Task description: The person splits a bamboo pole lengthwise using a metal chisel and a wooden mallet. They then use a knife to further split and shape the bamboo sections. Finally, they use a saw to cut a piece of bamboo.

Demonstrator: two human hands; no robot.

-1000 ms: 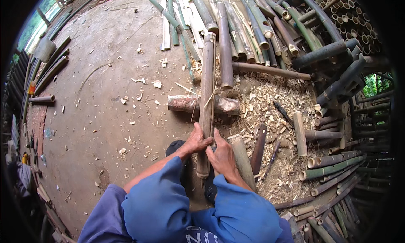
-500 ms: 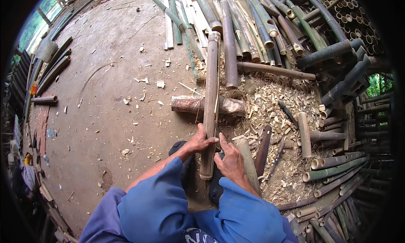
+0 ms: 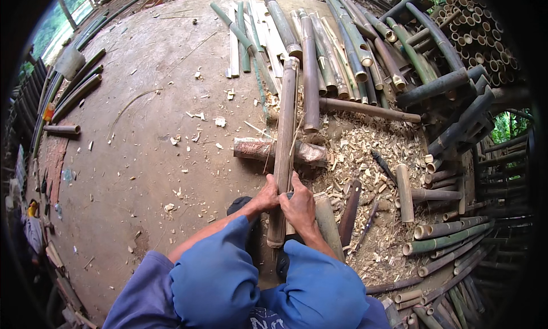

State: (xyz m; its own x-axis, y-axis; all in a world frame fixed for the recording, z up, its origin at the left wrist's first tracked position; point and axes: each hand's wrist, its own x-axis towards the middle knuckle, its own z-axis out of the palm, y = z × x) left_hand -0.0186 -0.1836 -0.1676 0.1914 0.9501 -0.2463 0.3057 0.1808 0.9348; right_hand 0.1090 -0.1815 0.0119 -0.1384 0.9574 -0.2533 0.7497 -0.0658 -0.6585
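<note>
The pole (image 3: 284,140) pointed lengthwise away from us, across a log (image 3: 252,148); our left hand (image 3: 266,195) clasped it, our right hand (image 3: 299,208) touched it, grip unclear.

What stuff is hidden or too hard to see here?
In the head view:
Middle of the log: hidden beneath the bamboo pole.
Whatever the right hand may grip: mostly covered by the hand itself.
Dark shoes: partly blocked by blue clothing.
Shirt front: cut off by the lower edge.
Insides of stacked tubes, top right: too small and dark.
</note>
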